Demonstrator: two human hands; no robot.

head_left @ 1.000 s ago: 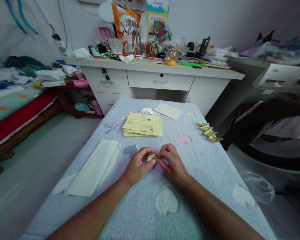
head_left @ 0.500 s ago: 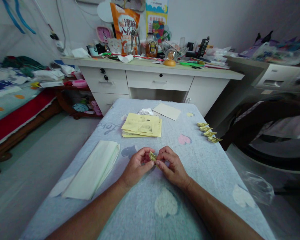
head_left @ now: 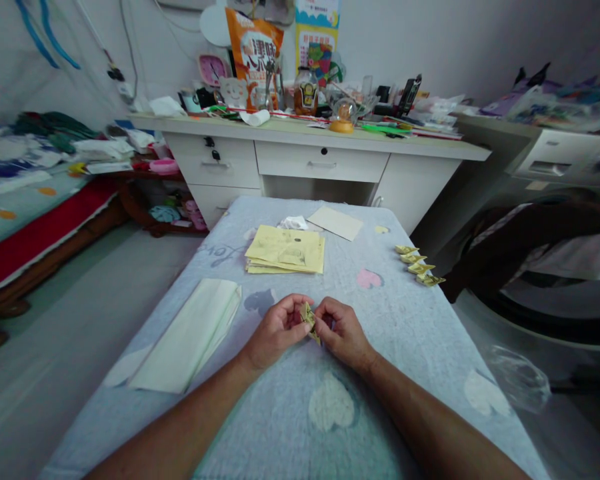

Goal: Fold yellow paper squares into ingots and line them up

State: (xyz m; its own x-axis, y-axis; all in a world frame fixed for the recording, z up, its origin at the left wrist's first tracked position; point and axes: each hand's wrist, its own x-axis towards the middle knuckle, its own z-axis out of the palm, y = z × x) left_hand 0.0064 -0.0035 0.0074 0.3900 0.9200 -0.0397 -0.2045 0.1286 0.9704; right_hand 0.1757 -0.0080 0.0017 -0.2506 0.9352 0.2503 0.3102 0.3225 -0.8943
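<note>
Over the middle of the cloth-covered table, a small folded yellow paper [head_left: 309, 319] is pinched between both hands. My left hand [head_left: 280, 327] grips its left side, thumb in front and fingers behind. On the other side my right hand [head_left: 341, 331] has thumb and forefinger closed on its edge. The paper stands tilted, and its lower tip shows below the thumbs. Beyond the hands lies a stack of yellow paper sheets [head_left: 284, 249] with dark print. Several folded yellow paper pieces [head_left: 420, 267], pointed at the ends, sit in a row at the table's right edge.
A folded pale green-white sheet [head_left: 190, 337] lies on the left of the table [head_left: 330, 403]. Behind the yellow stack are a crumpled white tissue [head_left: 293, 223] and a cream card [head_left: 335, 222]. A cluttered white desk [head_left: 300, 143] stands beyond, a washing machine [head_left: 555, 157] at right.
The folded paper has been turned, so more of it shows between the hands and its tip points down. My right fingers have curled in closer. The view has shifted slightly.
</note>
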